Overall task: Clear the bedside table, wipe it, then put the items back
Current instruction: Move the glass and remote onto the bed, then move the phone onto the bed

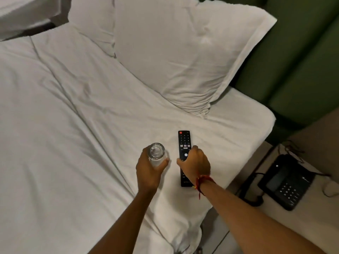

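My left hand (149,167) is wrapped around a clear drinking glass (156,152), held upright just above or on the white bed sheet (77,125). Right of it a black TV remote (184,142) lies lengthwise on the sheet. My right hand (196,163), with a red thread at the wrist, grips the remote's middle from above and hides its lower half. The bedside table (311,213) is at the lower right, with a black desk telephone (286,182) on it.
Two white pillows (176,57) lean against a green padded headboard (297,74) at the top right. The phone's cords (254,193) trail over the table's left edge. The bed's corner (264,118) ends beside the table.
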